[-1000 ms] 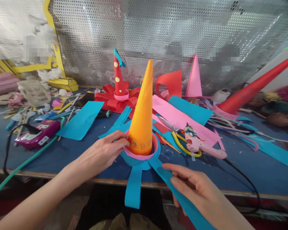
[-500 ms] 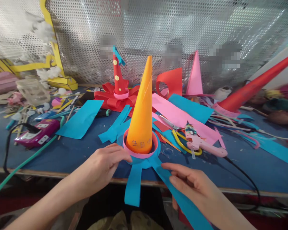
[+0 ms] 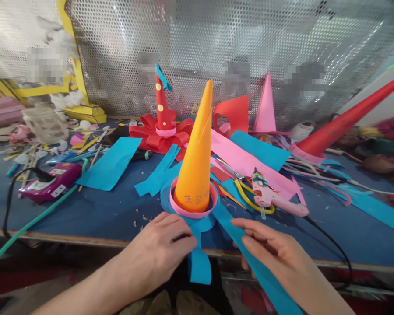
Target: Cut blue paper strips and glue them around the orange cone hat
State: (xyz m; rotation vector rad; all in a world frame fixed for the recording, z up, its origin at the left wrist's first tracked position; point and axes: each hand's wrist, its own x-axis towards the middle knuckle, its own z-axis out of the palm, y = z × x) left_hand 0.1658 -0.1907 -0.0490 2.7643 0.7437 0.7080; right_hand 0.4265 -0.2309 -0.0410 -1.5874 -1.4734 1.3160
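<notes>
L hand (image 3: 170,245) is now leaving pink band (image 3: 175,205), curling narrow by short blue strip (image 3: 199,267), grip unclear; R hand (image 3: 271,256)'s still pinching long blue strip (image 3: 267,280), prob. aligning both.

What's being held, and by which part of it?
The right hand holds a long, flat, blue paper-like strip partway along. The left hand touches a shorter blue strip near its top; its grip is unclear.

The strip (image 3: 267,282) ran off the bottom, the red cone (image 3: 351,116) off the right. The left hand (image 3: 166,249) partly hid the loop (image 3: 200,269). Pixel blocks (image 3: 236,78) blurred some mesh (image 3: 190,57).
</notes>
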